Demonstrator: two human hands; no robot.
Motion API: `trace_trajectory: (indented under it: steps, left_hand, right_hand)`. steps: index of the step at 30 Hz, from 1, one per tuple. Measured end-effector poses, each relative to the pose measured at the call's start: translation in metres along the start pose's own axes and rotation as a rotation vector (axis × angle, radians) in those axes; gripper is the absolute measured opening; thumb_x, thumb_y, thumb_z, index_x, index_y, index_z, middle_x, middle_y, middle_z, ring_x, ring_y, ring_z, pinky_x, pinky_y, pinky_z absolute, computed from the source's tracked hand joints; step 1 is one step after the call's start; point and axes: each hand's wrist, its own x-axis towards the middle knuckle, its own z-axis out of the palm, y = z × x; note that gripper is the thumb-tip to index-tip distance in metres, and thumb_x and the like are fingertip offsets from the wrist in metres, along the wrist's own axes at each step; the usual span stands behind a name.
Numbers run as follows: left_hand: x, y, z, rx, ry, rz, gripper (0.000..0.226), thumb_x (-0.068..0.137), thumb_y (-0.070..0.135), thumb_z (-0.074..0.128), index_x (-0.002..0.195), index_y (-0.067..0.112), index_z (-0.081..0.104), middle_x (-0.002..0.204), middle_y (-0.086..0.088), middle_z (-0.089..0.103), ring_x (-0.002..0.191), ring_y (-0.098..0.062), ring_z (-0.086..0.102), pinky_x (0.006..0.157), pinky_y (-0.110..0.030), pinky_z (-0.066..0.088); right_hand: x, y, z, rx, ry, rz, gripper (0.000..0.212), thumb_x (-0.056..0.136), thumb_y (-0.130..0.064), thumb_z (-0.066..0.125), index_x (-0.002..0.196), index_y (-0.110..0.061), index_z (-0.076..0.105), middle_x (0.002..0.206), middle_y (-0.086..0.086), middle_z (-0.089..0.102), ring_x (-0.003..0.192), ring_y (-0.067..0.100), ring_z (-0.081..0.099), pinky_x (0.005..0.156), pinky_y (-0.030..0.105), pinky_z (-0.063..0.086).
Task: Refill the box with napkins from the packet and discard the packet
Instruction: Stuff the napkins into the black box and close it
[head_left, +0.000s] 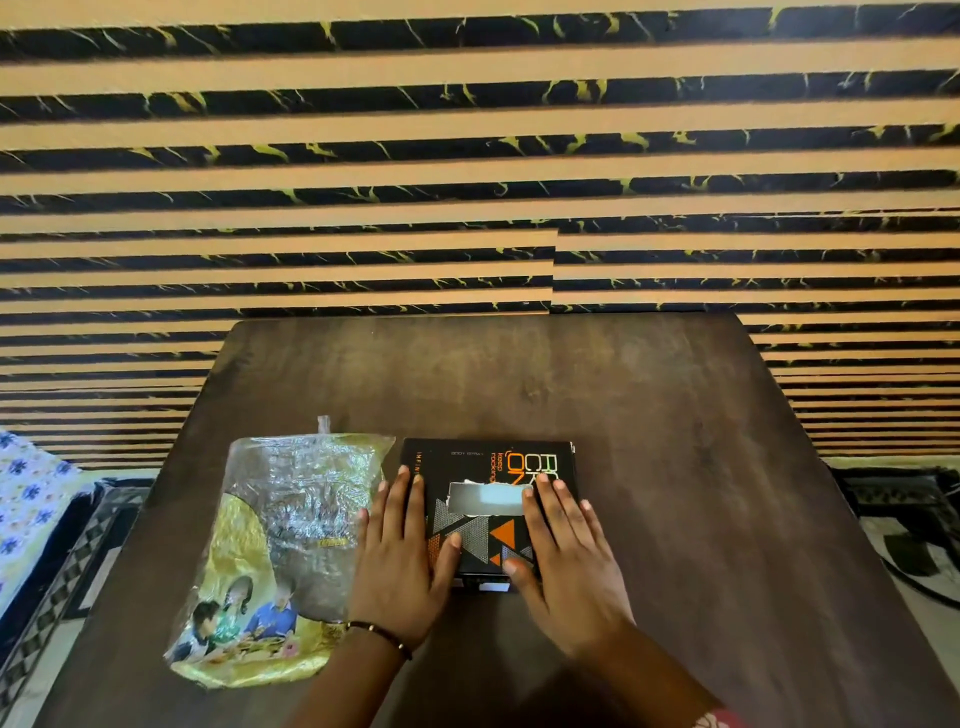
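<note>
Both hands are spread flat, the left hand (402, 564) and right hand (563, 566) palms-down on the black cardboard box (488, 506), gripping nothing. The box looks stiff and light, so hold its side edges. Touching its left side, the crinkly plastic napkin packet (275, 551) looks soft and slippery; I'd pinch its twisted top.

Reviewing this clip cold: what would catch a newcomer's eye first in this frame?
Probably the black box with orange lettering near the middle of the dark table, with the left hand and right hand lying flat on it, a pale slot showing between them. Next, the crinkled yellow-and-clear packet lying just left of the box, and the bold black-and-tan striped wall behind.
</note>
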Motion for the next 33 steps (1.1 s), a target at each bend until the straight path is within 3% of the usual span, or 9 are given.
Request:
trace_trajectory:
  steps: [5,11,18,24,33]
  left_hand:
    - [0.035,0.005,0.000,-0.050,-0.009,0.031,0.072,0.086,0.055,0.028,0.142,0.010,0.029,0.151,-0.011,0.029,0.135,-0.035,0.034,0.109,-0.051,0.031]
    - [0.095,0.015,0.001,-0.050,-0.041,0.032,0.072,0.086,0.054,0.023,0.144,0.010,0.024,0.154,-0.011,0.023,0.132,-0.035,0.039,0.107,-0.045,0.033]
    - [0.179,0.024,0.002,-0.053,-0.067,0.058,0.071,0.089,0.053,0.026,0.147,0.015,0.008,0.158,-0.004,0.002,0.121,-0.034,0.047,0.090,-0.040,0.047]
    - [0.237,0.030,0.006,-0.042,-0.018,0.055,0.069,0.092,0.049,0.032,0.147,0.014,0.010,0.157,-0.005,0.003,0.121,-0.035,0.047,0.088,-0.040,0.048]
    - [0.286,0.026,0.012,-0.043,0.025,0.077,0.069,0.091,0.046,0.036,0.145,0.010,0.016,0.156,-0.010,0.009,0.123,-0.037,0.046,0.087,-0.043,0.049]
  right_hand:
    - [0.027,0.008,-0.003,0.028,0.015,0.013,0.075,0.090,-0.062,0.009,0.145,-0.013,0.025,0.155,0.006,0.023,0.144,0.017,0.011,0.114,0.036,0.006]
    - [0.091,0.030,-0.010,0.052,0.035,-0.015,0.081,0.087,-0.066,0.007,0.145,-0.012,0.024,0.154,0.007,0.024,0.144,0.018,0.011,0.119,0.040,0.010]
    - [0.171,0.054,-0.017,0.103,0.072,-0.017,0.084,0.083,-0.069,0.006,0.146,-0.014,0.022,0.156,0.007,0.020,0.144,0.017,0.006,0.118,0.041,0.006]
    - [0.232,0.071,-0.023,0.135,0.050,-0.015,0.076,0.084,-0.061,0.020,0.147,-0.019,0.012,0.158,0.002,0.010,0.140,0.008,-0.008,0.118,0.035,0.002]
    - [0.284,0.083,-0.025,0.156,0.037,-0.019,0.077,0.082,-0.063,0.018,0.147,-0.022,0.015,0.158,-0.002,0.010,0.145,0.014,-0.002,0.120,0.039,0.010]
